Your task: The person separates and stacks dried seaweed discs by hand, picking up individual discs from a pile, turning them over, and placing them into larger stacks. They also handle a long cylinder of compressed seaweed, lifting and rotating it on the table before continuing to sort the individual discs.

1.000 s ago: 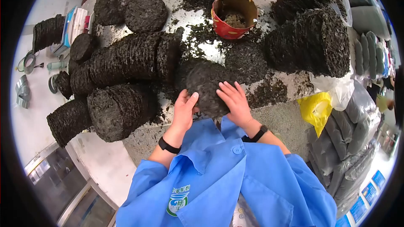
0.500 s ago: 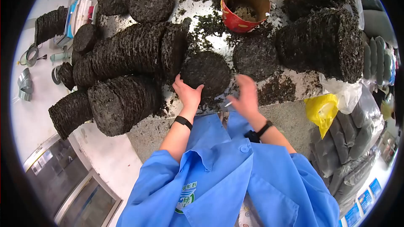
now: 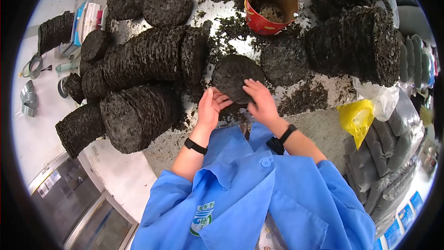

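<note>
Head view: white worktop [image 3: 240, 45], dark flakes [image 3: 303, 96]; round disc [image 3: 235, 72] near centre; red tub [image 3: 262, 24] at its 1 o'clock, yellow bag [image 3: 357, 118] at 4. Left hand [image 3: 210, 107]: half-curled at 7 o'clock edge, grip unclear. Right hand [image 3: 264, 103]: loosely spread, touching 4 o'clock side.

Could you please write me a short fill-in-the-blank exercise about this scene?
The left hand and right hand are at a dark disc whose outline is ____ (five letters).
The bucket's outer wall is mainly ____ in colour.
The bright bag beside the clear plastic is ____ in colour.
The jacket is ____ in colour.
Missing words: round; red; yellow; blue.
</note>
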Demonstrator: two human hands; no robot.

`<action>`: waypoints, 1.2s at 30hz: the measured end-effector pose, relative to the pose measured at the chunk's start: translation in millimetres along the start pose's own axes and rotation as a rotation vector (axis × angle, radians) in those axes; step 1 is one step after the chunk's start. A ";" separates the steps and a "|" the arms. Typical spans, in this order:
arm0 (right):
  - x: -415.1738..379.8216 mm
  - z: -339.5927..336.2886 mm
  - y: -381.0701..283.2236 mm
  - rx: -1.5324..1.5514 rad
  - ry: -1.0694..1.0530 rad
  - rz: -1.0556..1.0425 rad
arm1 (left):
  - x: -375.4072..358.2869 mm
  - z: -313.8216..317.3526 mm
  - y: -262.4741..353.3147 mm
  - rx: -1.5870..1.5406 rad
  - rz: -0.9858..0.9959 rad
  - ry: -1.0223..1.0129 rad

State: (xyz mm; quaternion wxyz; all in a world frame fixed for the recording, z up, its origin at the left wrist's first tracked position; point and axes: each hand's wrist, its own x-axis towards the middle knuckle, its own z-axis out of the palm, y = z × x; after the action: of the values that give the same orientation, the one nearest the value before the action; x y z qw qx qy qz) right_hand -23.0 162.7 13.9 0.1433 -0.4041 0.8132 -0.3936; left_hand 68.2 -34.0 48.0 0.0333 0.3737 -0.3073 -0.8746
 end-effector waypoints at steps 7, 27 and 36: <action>-13.9 -75.2 55.4 0.319 0.654 0.689 | 45.0 -42.6 -40.2 1.549 0.504 0.500; -1.1 -28.9 -1.6 0.394 0.200 0.251 | 31.8 -37.0 -28.5 0.316 0.195 0.164; -8.6 -80.9 47.2 0.580 0.698 0.922 | 40.8 -33.1 -37.1 0.394 0.228 0.171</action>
State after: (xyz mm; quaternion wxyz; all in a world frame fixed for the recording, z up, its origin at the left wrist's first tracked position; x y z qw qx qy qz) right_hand -87.9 228.9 30.0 0.1282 0.1932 0.7629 -0.6035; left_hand 67.6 -32.7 -16.3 0.0841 0.4087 -0.5081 -0.7535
